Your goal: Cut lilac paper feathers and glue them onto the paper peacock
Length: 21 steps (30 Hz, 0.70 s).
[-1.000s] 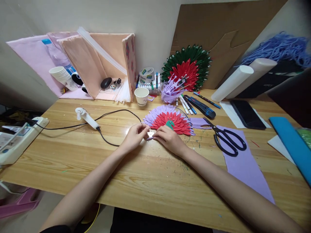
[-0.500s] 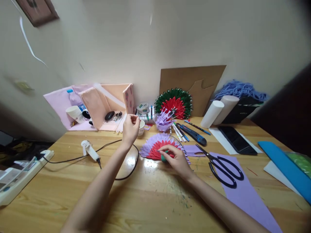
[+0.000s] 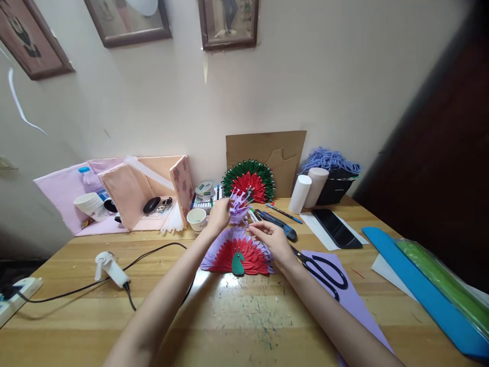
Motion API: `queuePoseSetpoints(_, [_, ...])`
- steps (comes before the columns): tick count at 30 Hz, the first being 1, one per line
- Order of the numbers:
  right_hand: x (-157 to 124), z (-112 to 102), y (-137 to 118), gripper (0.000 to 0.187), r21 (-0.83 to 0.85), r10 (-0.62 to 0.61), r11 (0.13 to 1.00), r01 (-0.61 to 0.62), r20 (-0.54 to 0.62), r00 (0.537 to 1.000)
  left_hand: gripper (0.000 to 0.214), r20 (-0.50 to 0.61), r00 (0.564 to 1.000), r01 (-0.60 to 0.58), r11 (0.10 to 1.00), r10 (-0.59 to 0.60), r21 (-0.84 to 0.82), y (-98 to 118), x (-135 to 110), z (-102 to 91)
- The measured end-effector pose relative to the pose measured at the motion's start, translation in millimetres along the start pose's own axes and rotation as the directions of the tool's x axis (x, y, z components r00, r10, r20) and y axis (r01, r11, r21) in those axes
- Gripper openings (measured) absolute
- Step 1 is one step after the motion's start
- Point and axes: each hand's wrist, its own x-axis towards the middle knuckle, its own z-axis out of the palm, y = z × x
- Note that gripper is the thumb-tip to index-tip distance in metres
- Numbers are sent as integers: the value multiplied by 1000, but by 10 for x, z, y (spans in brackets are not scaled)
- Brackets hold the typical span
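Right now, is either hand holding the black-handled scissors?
No, the black-handled scissors lie on the purple paper sheet, just beside the right hand.

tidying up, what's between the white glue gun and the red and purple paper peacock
In the head view, a black cord and the person's left forearm over bare wood.

Wooden table [image 3: 244, 326]: light varnished planks, with paint specks and scratches at mid-front.
Centre: paper peacock [image 3: 237, 255], a purple and red fan with a green body, lies flat on the wood.
Right of it: black scissors [image 3: 323, 270], handles on a purple paper sheet [image 3: 357, 308].
Far right: blue sheet [image 3: 416, 290] and green sheet in plastic [image 3: 445, 285], side by side.
Rear right: black phone [image 3: 336, 227] on white paper [image 3: 310, 223]; two pale cylinders [image 3: 300, 193] stand upright behind it.
Rear centre: utility knife [image 3: 280, 227], pens [image 3: 284, 213], paper cup [image 3: 197, 219].
Left: white glue gun [image 3: 110, 267]; its black cord [image 3: 69, 293] runs toward a power strip [image 3: 15, 298] at the edge.
Rear left: stack of cups [image 3: 89, 204].
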Motion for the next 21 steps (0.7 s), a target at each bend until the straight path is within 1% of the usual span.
queuePoseSetpoints(3, [-2, 11, -2, 28, 48, 44, 998, -44, 6, 999, 24, 20, 999, -27, 998, 28, -63, 156, -194, -65])
queuePoseSetpoints(4, [-5, 16, -8, 28, 54, 50, 997, -50, 8, 999, 24, 56, 998, 4, 987, 5, -163, 218, -269, -97])
queuePoseSetpoints(6, [-23, 33, -37, 27, 34, 31, 999, -32, 11, 999, 34, 139, 987, 122, 935, -79, -333, 330, -421, -170])
queuePoseSetpoints(8, [-65, 56, -82, 22, -43, -48, 998, 49, 16, 999, 40, 166, 973, 213, 893, -158, -396, 401, -558, -246])
queuePoseSetpoints(10, [-130, 85, -126, 15, -155, -182, 970, 185, 33, 983, 41, 192, 956, 281, 869, -220, -408, 425, -674, -324])
queuePoseSetpoints(12, [-206, 116, -154, 8, -264, -332, 902, 340, 75, 940, 39, 221, 940, 331, 846, -258, -418, 423, -774, -401])
queuePoseSetpoints(14, [-278, 149, -160, 9, -332, -437, 827, 454, 130, 890, 35, 248, 927, 366, 818, -280, -443, 419, -865, -475])
queuePoseSetpoints(15, [-310, 168, -158, 10, -348, -468, 799, 490, 152, 871, 33, 255, 922, 380, 804, -290, -458, 421, -910, -510])
queuePoseSetpoints(17, [-367, 211, -151, 10, -355, -498, 772, 527, 179, 849, 30, 254, 915, 402, 779, -315, -481, 431, -1003, -579])
queuePoseSetpoints(19, [-422, 263, -148, 8, -348, -496, 771, 533, 196, 846, 28, 227, 913, 408, 769, -340, -492, 438, -1103, -651])
queuePoseSetpoints(21, [-479, 318, -151, 8, -341, -464, 788, 513, 220, 858, 27, 184, 913, 407, 766, -365, -498, 418, -1216, -741])
